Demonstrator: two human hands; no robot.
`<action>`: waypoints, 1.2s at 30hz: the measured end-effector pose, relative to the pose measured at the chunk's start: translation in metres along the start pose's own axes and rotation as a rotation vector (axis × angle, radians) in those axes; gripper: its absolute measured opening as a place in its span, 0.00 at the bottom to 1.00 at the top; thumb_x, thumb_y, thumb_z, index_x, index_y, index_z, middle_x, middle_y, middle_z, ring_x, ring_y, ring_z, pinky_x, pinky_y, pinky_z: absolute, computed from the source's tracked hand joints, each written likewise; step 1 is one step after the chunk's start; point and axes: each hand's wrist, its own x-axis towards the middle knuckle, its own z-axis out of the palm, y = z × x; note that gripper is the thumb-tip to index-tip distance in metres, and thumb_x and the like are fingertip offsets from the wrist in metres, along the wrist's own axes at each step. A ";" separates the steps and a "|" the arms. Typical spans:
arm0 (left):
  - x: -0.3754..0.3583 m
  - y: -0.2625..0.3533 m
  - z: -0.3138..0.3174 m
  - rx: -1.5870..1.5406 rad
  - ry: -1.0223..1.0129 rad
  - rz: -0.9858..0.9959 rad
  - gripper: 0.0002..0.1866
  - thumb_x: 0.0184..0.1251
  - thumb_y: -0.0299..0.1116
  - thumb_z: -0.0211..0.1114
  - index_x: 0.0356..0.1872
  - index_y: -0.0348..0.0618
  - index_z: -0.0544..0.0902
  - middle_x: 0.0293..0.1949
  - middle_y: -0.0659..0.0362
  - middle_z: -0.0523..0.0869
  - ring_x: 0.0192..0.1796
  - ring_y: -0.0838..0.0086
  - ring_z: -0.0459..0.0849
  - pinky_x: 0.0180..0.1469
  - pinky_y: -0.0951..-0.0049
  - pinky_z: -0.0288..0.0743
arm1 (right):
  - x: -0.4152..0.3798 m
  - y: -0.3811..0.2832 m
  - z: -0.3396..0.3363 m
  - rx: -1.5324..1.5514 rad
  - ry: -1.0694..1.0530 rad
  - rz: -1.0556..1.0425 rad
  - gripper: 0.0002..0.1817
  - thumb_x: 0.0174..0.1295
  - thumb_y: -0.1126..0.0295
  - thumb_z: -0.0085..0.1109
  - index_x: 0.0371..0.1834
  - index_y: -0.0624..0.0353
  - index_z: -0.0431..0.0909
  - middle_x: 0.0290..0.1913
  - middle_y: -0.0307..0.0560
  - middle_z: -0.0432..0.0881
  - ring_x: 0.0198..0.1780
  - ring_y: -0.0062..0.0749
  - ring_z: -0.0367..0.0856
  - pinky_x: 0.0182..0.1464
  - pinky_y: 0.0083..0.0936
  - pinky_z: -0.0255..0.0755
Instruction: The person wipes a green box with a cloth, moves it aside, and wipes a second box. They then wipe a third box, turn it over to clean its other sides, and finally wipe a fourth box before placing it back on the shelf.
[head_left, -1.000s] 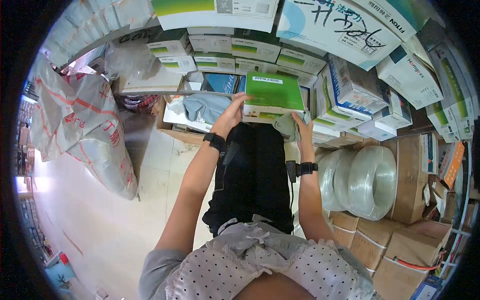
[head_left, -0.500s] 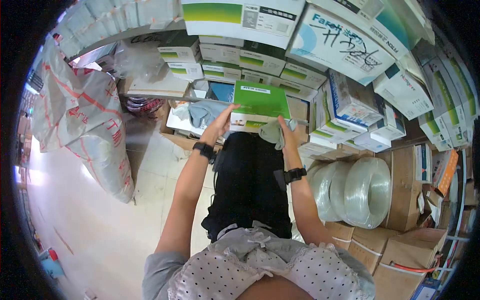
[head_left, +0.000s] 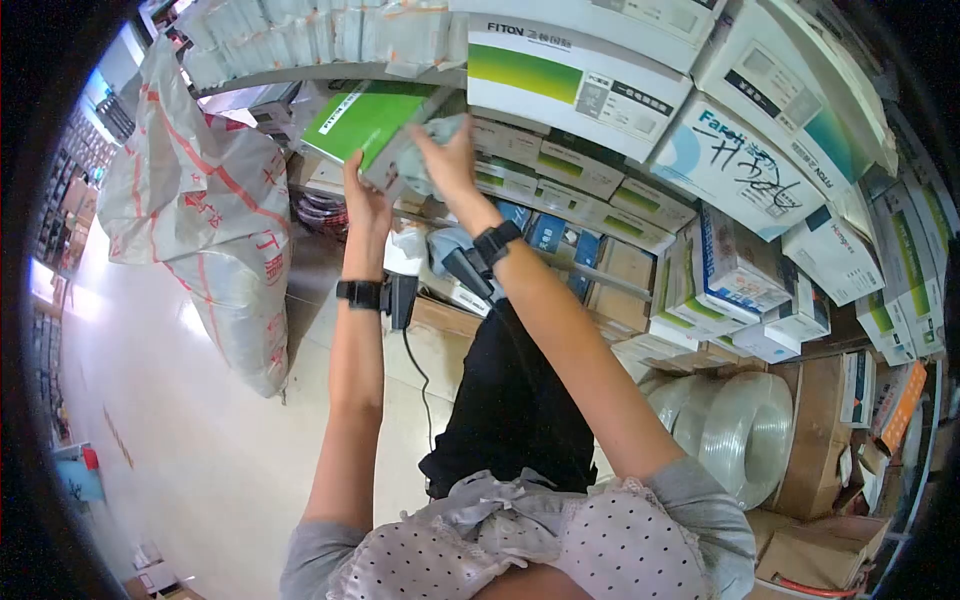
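A green and white FITON box (head_left: pixel 375 118) is held up at the left end of the shelving, tilted, with its green face upward. My left hand (head_left: pixel 367 195) grips its near side from below, thumb up at the edge. At the box's right end, my right hand (head_left: pixel 452 165) is closed on a crumpled grey cloth (head_left: pixel 418 160), which lies against the white side. Beneath my wrists, a blue-grey cloth (head_left: pixel 447 245) rests among things on the lower shelf.
Left of the box stands a big white woven sack (head_left: pixel 215 215) with red print. Stacked FITON cartons (head_left: pixel 575 85) fill the shelves ahead and to the right. Coils of clear tubing (head_left: pixel 745 435) lie at the right, beside brown cardboard boxes (head_left: pixel 825 550).
Both hands have carried the green box up and left, from in front of my legs to the shelf's left end. The cloth moved along in my right hand. My view has shifted slightly.
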 end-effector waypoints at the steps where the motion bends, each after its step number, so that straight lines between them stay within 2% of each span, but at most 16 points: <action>1: 0.014 0.002 0.006 -0.035 0.027 0.023 0.25 0.59 0.46 0.57 0.54 0.42 0.68 0.50 0.55 0.76 0.53 0.63 0.74 0.53 0.61 0.69 | -0.001 -0.007 0.010 0.129 -0.152 0.088 0.39 0.45 0.52 0.66 0.56 0.68 0.65 0.45 0.61 0.77 0.49 0.48 0.75 0.51 0.35 0.67; 9: 0.089 -0.045 0.009 0.140 -0.048 0.062 0.28 0.62 0.49 0.56 0.57 0.40 0.68 0.55 0.55 0.72 0.54 0.68 0.72 0.56 0.69 0.66 | 0.034 0.012 0.021 -0.146 -0.429 -0.077 0.35 0.49 0.53 0.60 0.58 0.64 0.66 0.50 0.63 0.75 0.52 0.52 0.74 0.53 0.34 0.67; 11: 0.111 -0.059 0.004 0.216 -0.050 0.041 0.29 0.62 0.49 0.56 0.58 0.38 0.68 0.56 0.55 0.71 0.54 0.69 0.72 0.57 0.70 0.65 | 0.045 0.014 0.011 -0.199 -0.463 -0.071 0.33 0.51 0.54 0.56 0.59 0.58 0.66 0.51 0.60 0.75 0.53 0.53 0.73 0.54 0.34 0.66; 12: 0.127 -0.065 -0.005 0.207 -0.158 0.011 0.31 0.60 0.50 0.58 0.58 0.37 0.69 0.57 0.55 0.70 0.54 0.71 0.71 0.54 0.72 0.66 | 0.049 0.024 0.010 -0.230 -0.450 -0.104 0.31 0.52 0.54 0.55 0.59 0.56 0.66 0.52 0.59 0.75 0.53 0.53 0.73 0.54 0.34 0.66; 15: 0.220 -0.064 -0.034 1.129 -0.121 -0.274 0.35 0.56 0.54 0.59 0.58 0.37 0.69 0.57 0.54 0.70 0.54 0.72 0.71 0.54 0.74 0.65 | 0.056 0.046 0.014 -0.246 -0.362 -0.154 0.27 0.54 0.55 0.52 0.57 0.53 0.68 0.51 0.57 0.75 0.52 0.54 0.72 0.54 0.36 0.67; 17: 0.213 -0.057 -0.011 0.967 -0.378 -0.077 0.40 0.53 0.59 0.60 0.58 0.35 0.68 0.56 0.50 0.70 0.56 0.66 0.69 0.54 0.70 0.64 | 0.057 0.038 0.006 -0.300 -0.312 -0.159 0.26 0.54 0.54 0.52 0.55 0.55 0.69 0.50 0.57 0.76 0.52 0.53 0.73 0.53 0.36 0.67; 18: 0.221 -0.058 -0.001 1.027 -0.359 0.001 0.40 0.53 0.59 0.60 0.58 0.35 0.68 0.56 0.50 0.70 0.56 0.66 0.69 0.54 0.69 0.64 | 0.056 0.038 0.001 -0.355 -0.289 -0.178 0.24 0.53 0.56 0.54 0.52 0.56 0.71 0.50 0.57 0.76 0.52 0.51 0.73 0.53 0.36 0.68; 21: 0.234 -0.072 0.015 1.301 -0.134 0.237 0.40 0.52 0.59 0.60 0.58 0.35 0.68 0.56 0.49 0.70 0.56 0.64 0.68 0.55 0.68 0.63 | 0.054 0.059 -0.013 -0.389 -0.304 0.026 0.20 0.50 0.60 0.59 0.45 0.58 0.75 0.47 0.55 0.78 0.49 0.48 0.76 0.51 0.35 0.69; 22: 0.237 -0.078 0.018 1.386 -0.047 0.309 0.40 0.52 0.59 0.60 0.57 0.35 0.68 0.56 0.49 0.69 0.56 0.64 0.68 0.55 0.67 0.63 | 0.053 0.079 -0.012 -0.305 -0.212 0.086 0.16 0.46 0.66 0.63 0.39 0.59 0.77 0.41 0.51 0.81 0.45 0.44 0.79 0.48 0.32 0.71; 25: 0.242 -0.091 0.014 1.534 0.152 0.411 0.40 0.52 0.59 0.60 0.57 0.34 0.68 0.56 0.48 0.69 0.56 0.62 0.68 0.55 0.66 0.62 | 0.030 0.106 -0.059 -0.233 -0.123 0.063 0.14 0.45 0.69 0.64 0.36 0.59 0.78 0.36 0.48 0.81 0.40 0.42 0.79 0.45 0.30 0.71; 28: 0.242 -0.099 0.007 1.612 0.265 0.371 0.40 0.52 0.59 0.60 0.57 0.34 0.67 0.55 0.48 0.69 0.56 0.60 0.67 0.55 0.64 0.62 | 0.010 0.167 -0.095 -0.203 0.044 0.091 0.14 0.44 0.70 0.64 0.36 0.61 0.78 0.35 0.48 0.81 0.39 0.38 0.79 0.44 0.29 0.71; 31: 0.221 -0.113 0.002 1.743 0.532 0.250 0.40 0.51 0.59 0.60 0.57 0.34 0.67 0.55 0.47 0.69 0.56 0.59 0.67 0.56 0.63 0.61 | -0.002 0.156 -0.151 -0.219 0.144 0.055 0.16 0.44 0.72 0.63 0.39 0.61 0.77 0.34 0.48 0.81 0.38 0.36 0.79 0.44 0.29 0.70; 33: 0.184 -0.131 0.010 1.733 0.688 0.396 0.41 0.51 0.59 0.61 0.56 0.33 0.67 0.55 0.47 0.69 0.56 0.58 0.67 0.56 0.62 0.61 | -0.005 0.141 -0.184 -0.340 0.321 0.037 0.21 0.44 0.75 0.63 0.46 0.61 0.73 0.36 0.48 0.80 0.39 0.35 0.77 0.45 0.30 0.69; 34: 0.153 -0.136 0.023 1.678 0.675 0.495 0.37 0.51 0.54 0.62 0.53 0.33 0.68 0.54 0.46 0.67 0.55 0.51 0.65 0.57 0.55 0.57 | -0.001 0.153 -0.197 -0.339 0.383 0.008 0.25 0.44 0.76 0.63 0.49 0.62 0.71 0.38 0.49 0.79 0.41 0.38 0.77 0.46 0.30 0.68; 35: 0.117 -0.137 0.035 1.526 0.520 0.651 0.31 0.51 0.49 0.63 0.49 0.34 0.71 0.50 0.45 0.71 0.54 0.52 0.67 0.57 0.56 0.58 | 0.000 0.167 -0.209 -0.347 0.442 -0.018 0.28 0.43 0.77 0.63 0.53 0.62 0.69 0.40 0.51 0.79 0.42 0.41 0.76 0.47 0.31 0.68; 36: 0.111 -0.154 0.030 1.432 0.326 0.787 0.28 0.51 0.45 0.63 0.48 0.34 0.72 0.47 0.45 0.73 0.52 0.53 0.68 0.55 0.57 0.60 | 0.003 0.130 -0.216 -0.411 0.382 0.320 0.31 0.43 0.78 0.62 0.56 0.63 0.66 0.45 0.56 0.77 0.46 0.46 0.75 0.49 0.31 0.67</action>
